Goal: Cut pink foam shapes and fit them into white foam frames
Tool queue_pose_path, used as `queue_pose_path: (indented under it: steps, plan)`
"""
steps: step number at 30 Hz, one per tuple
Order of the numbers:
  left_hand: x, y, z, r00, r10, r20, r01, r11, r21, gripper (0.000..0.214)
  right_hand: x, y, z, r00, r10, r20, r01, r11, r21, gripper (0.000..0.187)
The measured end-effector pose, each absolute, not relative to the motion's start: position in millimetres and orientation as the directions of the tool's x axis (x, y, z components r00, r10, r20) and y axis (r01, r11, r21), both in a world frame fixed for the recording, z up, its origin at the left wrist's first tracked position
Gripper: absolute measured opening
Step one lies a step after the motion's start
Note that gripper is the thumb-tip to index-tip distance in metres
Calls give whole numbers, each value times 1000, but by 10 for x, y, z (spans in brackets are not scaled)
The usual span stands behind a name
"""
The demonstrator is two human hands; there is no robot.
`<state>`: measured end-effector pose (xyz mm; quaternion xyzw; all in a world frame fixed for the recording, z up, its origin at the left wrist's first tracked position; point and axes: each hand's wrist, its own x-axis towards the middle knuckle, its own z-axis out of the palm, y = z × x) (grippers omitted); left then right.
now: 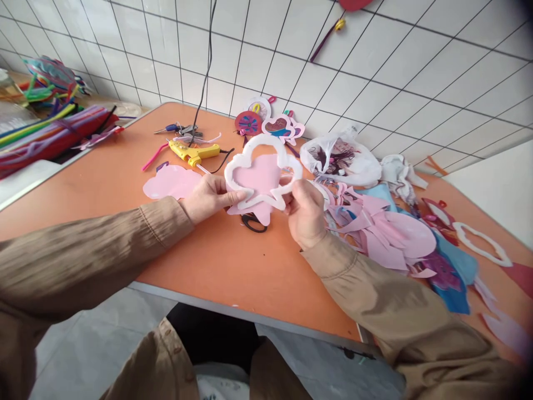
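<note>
White frame (263,140), thick, scalloped, held above orange table (208,255): left hand (208,199) pinching its lower left, right hand (307,215) its right. Smooth pink sheet (260,173) shows through; black handle (259,229) below, partly hidden from us.

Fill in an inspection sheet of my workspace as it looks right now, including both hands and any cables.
Surface: orange table, with bare area toward the person.
Work pieces: white frame held above the table, pink piece showing through it and below.
Clutter: pink scraps and plastic bag at right; yellow glue gun at left; black scissors handle below the frame.
Hands: left hand and right hand grip opposite sides of the frame.
Cables: black cord hangs to the glue gun; whether it connects, cannot tell.
Surroundings: white tiled wall; liquid spills, nothing seen.
</note>
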<state>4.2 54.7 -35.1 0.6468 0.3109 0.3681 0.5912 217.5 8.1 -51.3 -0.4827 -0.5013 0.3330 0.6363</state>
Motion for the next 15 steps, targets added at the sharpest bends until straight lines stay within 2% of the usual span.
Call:
queue_pose_path:
  steps: [4,8,12,15]
  plan:
    - [19,577,-385,511,846,151,-40,-152,988,37,2118,55,-450,295,913,281,60,275,-959,49]
    - [27,602,-401,540,832,126,-33,-129,991,43,2118,62,-391,285,904,319,99,304,-948,43]
    - [46,600,-427,574,818,37,-75,8,997,54,2150,111,-379,320,881,350,105,334,-937,36]
    - [44,596,-451,587,809,-8,-134,108,985,52,2269,203,-339,390,854,345,68,347,-936,30]
